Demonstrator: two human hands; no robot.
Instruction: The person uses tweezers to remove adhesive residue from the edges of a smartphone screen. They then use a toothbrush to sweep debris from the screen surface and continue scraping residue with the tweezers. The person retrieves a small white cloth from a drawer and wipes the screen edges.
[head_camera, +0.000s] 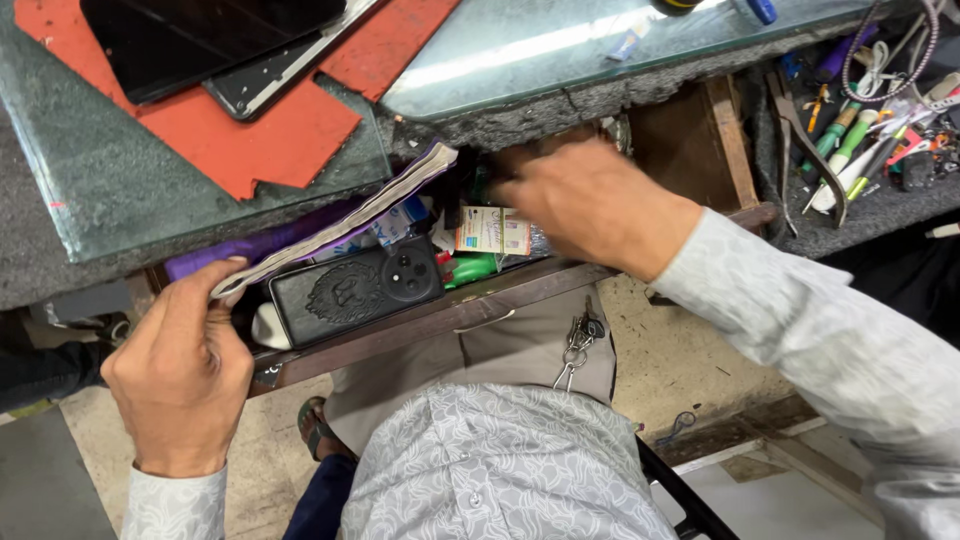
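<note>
Grey patterned shirt (500, 465): bottom centre of the frame, nearest the camera, sleeves running out to both hands.
Keys (577, 345): small bunch hanging from the front of the wooden drawer (440, 318), just right of centre.
Left hand (183, 370): lower left, fingers curled with the thumb pressed on top, pinching the near end of a thick stack of papers (340, 228) at the drawer's left edge.
Stack of papers: lifted at a slant, running from the left hand up toward the centre, purple cover (235, 250) showing beneath.
Black phone case (355, 288): lying in the drawer just under the stack, embossed emblem and round camera cut-outs facing up, centre left.
Small card box (493, 230): pale with an orange edge, in the drawer at centre, touching the right fingertips.
Green bottle (470, 268): lying below the box, partly hidden.
Right hand (590, 200): centre right, reaching into the drawer under the counter edge, fingers bent down among the contents; cannot tell whether closed on anything.
Glass counter top (560, 45): upper centre, over rough grey slab.
Red sheet (270, 130): upper left, under dark phones (200, 40).
Tool tray (870, 130): upper right, crowded with screwdrivers, tweezers and cables.
</note>
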